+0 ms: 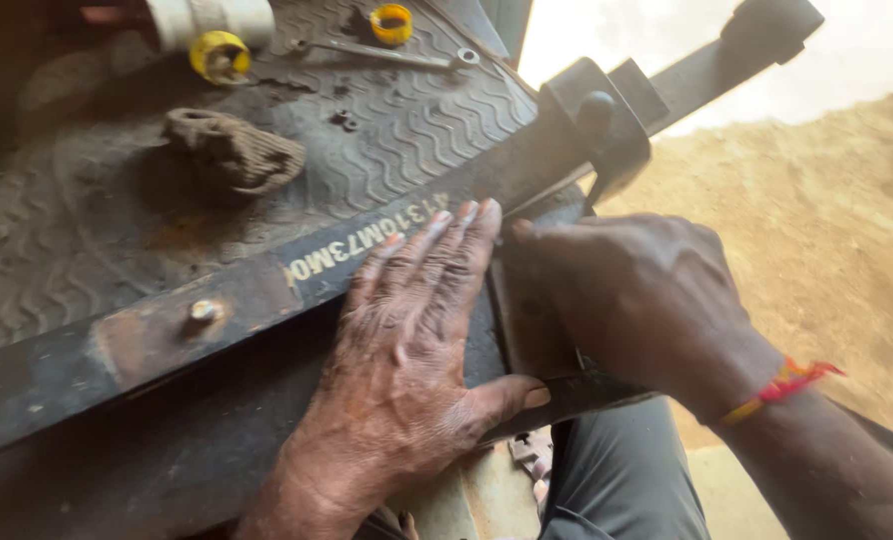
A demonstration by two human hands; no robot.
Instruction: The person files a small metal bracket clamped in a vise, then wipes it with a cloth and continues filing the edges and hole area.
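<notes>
Dark metal bar (217, 300) under flat left hand (407, 340) with fingers together, right hand (637, 300) pinching its edge, yellow caps (219, 55) behind

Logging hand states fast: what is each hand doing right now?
Left hand: open, flat, palm down on the dark metal bar.
Right hand: curled, fingertips on the dark plate beside the bar; a closed grip cannot be told.

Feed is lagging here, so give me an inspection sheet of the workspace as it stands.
Surface: grimy wave-patterned rubber mat.
Job's things: dark metal bar with a bolt, running diagonally; flat dark plate under the fingers.
Clutter: dirty rag, two yellow rings, a wrench, a white cylinder.
Hands: left hand flat on bar and plate; right hand pressing the plate edge.
Cables: nothing seen.
Surroundings: sandy ground at right.
</notes>
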